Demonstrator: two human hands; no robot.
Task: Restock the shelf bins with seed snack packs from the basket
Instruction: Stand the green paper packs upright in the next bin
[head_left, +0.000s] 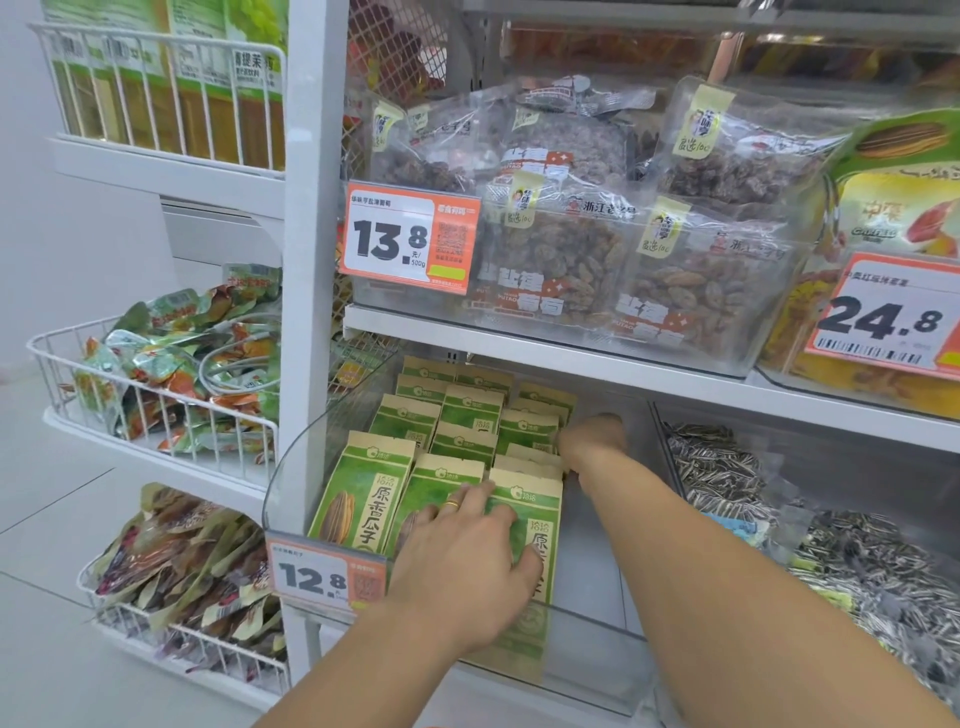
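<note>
Reading "12.8" price tag (326, 576), perhaps.

Green-and-kraft seed packs (470, 415) stand upright in rows inside clear bin (296, 467).

Single head view looks forward and down, close on the shelf bin (311, 447).

Clear bin (301, 467) packed with three rows of seed packs (470, 410) on its left side, open strip along its right wall, right hand (592, 434) reaching there, left hand (467, 551) flat on front packs, upper shelf (571, 353) low over the back rows
</note>
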